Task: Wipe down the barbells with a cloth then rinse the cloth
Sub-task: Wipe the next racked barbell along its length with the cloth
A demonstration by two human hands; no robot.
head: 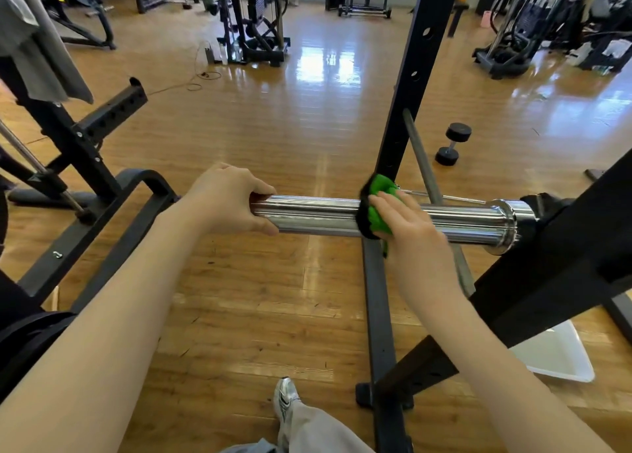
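Chrome barbell sleeve (328,215) lying horizontally, left to right, in the squat rack (407,103). Left hand (229,197) clenched round the sleeve's free end; right hand (407,223) pressing the green cloth (378,206) around it nearer the collar (509,221), so wiping likely follows this axis.

Wood floor (260,302) bears a dumbbell (453,143) and, seemingly, a white tray (561,357).

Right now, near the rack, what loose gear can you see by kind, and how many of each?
Chrome barbell sleeve: 1
Green cloth: 1, pressed on the sleeve by the right hand
Black dumbbell: 1, on the floor
White tub: 1, on the floor
Grey towel: 1, hanging
Total: 5
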